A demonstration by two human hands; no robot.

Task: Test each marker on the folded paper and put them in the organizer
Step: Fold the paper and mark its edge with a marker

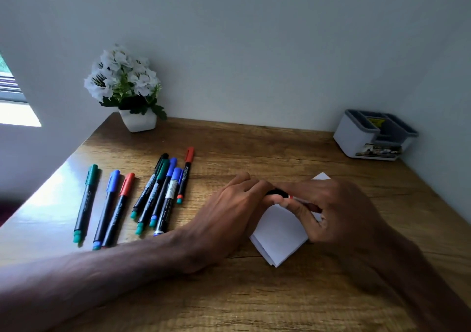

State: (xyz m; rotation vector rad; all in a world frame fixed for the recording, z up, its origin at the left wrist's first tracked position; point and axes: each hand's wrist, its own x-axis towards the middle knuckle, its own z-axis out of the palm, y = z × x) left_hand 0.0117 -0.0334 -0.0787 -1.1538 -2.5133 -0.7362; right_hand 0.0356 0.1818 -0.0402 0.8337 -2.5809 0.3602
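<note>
Both hands meet over the folded white paper point(279, 232) on the wooden table. Between them is one marker point(293, 197), black with a red and white band. My left hand point(237, 204) grips its black end and my right hand point(331, 209) grips the other end; most of the marker is hidden by fingers. Several capped markers point(158, 194) with green, blue, red and black caps lie in a loose row at the left. The white and grey organizer point(374, 134) stands at the far right corner, with nothing showing above its rim.
A white pot of white flowers point(127, 87) stands at the back left against the wall. The table point(254, 148) ends at walls behind and on the right. A window shows at the far left edge.
</note>
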